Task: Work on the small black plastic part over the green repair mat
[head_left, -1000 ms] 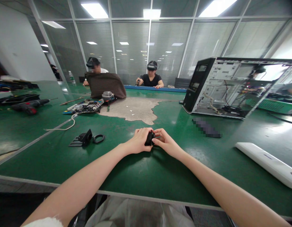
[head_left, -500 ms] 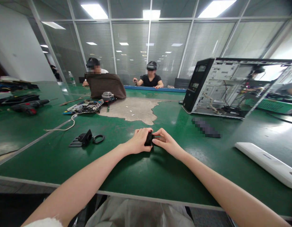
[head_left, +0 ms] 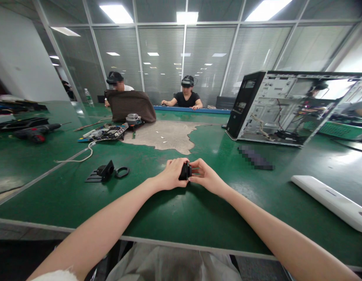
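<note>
At the far left a power drill (head_left: 37, 132) lies on the green table (head_left: 169, 214), its bit pointing right. A clear bottle (head_left: 88, 97) with a pale label stands farther back; its contents cannot be made out. Next comes a circuit board (head_left: 101, 132) crowded with components, a pale cable (head_left: 84, 159) trailing in front of it. Nearer, a black bracket (head_left: 104, 170) with a slotted foot sits just beside a black ring (head_left: 122, 172), which lies flat.

In the middle, over the near part of the table, the left hand (head_left: 171, 174) has its fingers curled closely round a black part (head_left: 183, 171), thumb on the near side. The right hand (head_left: 205, 177) meets that part's right end: its fingertips rest on the far side and its thumb on the near side, parted only by the end they pinch.

To the right stands a computer case (head_left: 242, 105), its side open towards the viewer. Inside are tan cables (head_left: 261, 125), darker wires, and a black component (head_left: 289, 136) at the bottom. Behind it, partly hidden, is a perforated green basket (head_left: 341, 131); what it holds is too blurred to name. A long white casing (head_left: 327, 201) lies nearest the right edge.
</note>
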`<state>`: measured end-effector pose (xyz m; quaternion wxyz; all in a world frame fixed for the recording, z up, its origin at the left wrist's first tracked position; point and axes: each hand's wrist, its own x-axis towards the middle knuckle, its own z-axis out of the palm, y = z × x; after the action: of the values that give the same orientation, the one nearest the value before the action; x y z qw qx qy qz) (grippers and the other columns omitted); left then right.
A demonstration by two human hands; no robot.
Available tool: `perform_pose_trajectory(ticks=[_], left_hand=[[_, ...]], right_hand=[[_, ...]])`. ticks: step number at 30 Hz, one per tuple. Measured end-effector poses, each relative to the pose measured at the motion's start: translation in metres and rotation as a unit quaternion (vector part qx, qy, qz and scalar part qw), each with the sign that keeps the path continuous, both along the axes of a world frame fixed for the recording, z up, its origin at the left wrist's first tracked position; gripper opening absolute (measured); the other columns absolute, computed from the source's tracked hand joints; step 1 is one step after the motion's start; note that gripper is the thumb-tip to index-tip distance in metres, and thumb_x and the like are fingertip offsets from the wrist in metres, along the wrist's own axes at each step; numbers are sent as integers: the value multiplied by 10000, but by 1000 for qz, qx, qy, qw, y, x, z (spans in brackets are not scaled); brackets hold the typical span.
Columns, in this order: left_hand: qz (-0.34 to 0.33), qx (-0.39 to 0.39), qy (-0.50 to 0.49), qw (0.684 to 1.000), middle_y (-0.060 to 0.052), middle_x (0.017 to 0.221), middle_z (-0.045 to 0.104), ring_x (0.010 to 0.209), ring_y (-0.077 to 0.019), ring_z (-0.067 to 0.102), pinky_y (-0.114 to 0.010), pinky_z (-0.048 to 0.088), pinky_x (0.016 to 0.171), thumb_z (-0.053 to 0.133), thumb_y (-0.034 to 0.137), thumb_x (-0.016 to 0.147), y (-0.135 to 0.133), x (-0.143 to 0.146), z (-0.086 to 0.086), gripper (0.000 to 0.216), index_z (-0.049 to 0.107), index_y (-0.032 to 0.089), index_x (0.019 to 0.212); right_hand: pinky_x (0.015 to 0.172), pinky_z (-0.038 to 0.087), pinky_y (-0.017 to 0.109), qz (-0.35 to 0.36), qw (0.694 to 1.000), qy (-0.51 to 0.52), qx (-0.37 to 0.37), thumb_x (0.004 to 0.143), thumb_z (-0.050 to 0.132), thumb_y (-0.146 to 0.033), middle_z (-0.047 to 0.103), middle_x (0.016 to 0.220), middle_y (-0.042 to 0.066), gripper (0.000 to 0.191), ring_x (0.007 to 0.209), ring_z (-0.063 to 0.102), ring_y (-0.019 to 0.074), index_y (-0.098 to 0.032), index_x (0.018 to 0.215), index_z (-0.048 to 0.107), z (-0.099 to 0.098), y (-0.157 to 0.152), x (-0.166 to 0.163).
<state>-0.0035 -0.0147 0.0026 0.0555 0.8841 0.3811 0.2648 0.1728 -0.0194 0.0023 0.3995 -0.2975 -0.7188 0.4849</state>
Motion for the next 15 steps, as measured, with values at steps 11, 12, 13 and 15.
perform_pose_trajectory(ticks=[11,12,13,15], left_hand=[[3,-4,-7,1000,-65,1057,458,984,-230,430,-390,280,857,583,282,614,0,0,0,591,280,208,1116],[3,-2,-6,1000,-65,1050,460,978,-230,432,-389,282,854,581,286,617,0,0,0,585,283,207,1114],[4,1,-5,1000,-65,1044,461,975,-231,432,-387,284,851,579,288,618,0,0,0,581,286,205,1113],[3,7,-3,1000,-68,1038,460,971,-232,431,-386,287,846,578,290,620,-1,1,0,579,289,199,1113]], right_hand=[[789,454,348,-29,998,16,-61,615,666,-231,542,982,33,332,844,572,146,-193,880,469,1,2,3],[790,453,345,-34,996,22,-73,638,648,-254,551,986,37,314,833,576,141,-192,897,481,1,1,2],[785,456,341,-40,995,25,-83,656,633,-271,560,982,41,302,818,579,136,-190,910,492,1,1,2],[764,464,333,-53,994,24,-95,660,628,-286,580,953,44,303,785,582,131,-183,922,516,3,2,0]])
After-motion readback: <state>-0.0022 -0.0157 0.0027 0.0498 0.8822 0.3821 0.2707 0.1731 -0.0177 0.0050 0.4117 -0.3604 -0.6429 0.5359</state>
